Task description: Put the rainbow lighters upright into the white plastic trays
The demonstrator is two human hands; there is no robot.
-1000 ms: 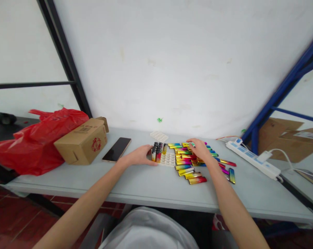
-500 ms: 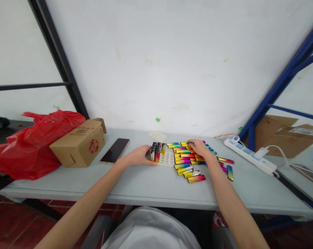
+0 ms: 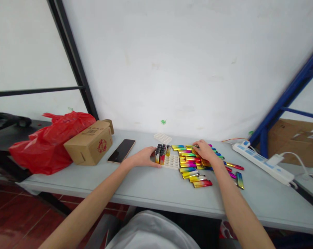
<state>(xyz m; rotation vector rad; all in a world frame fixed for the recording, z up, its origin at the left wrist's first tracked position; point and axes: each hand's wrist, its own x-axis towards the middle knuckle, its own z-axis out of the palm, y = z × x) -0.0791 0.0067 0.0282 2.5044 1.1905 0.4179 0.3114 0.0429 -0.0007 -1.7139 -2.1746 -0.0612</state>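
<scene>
My left hand (image 3: 145,157) curves around the left side of a pale tray (image 3: 172,162) with rows of round cups. Its thumb lies stretched along the tray's front corner, apart from the fingers, beside several lighters (image 3: 160,154) standing upright with their black tops up. One yellow lighter (image 3: 168,150) stands at the back of the tray. To the right, my right hand (image 3: 204,150) is over a spread of shiny multicoloured lighters (image 3: 189,165) lying flat. Its fingertips are closed on a lighter at the back of the spread, mostly hidden by the fingers.
A second pale tray (image 3: 162,138) lies near the wall. On the left are a phone (image 3: 122,150), a cardboard box (image 3: 90,143) and a red plastic bag (image 3: 52,145). A white power strip (image 3: 262,162) with a cable lies on the right, near a blue metal frame (image 3: 264,141).
The whole view has shifted slightly, so things appear farther right. Both hands keep nearly the same places, the left at the tray and the right at the back of the lying lighters.
</scene>
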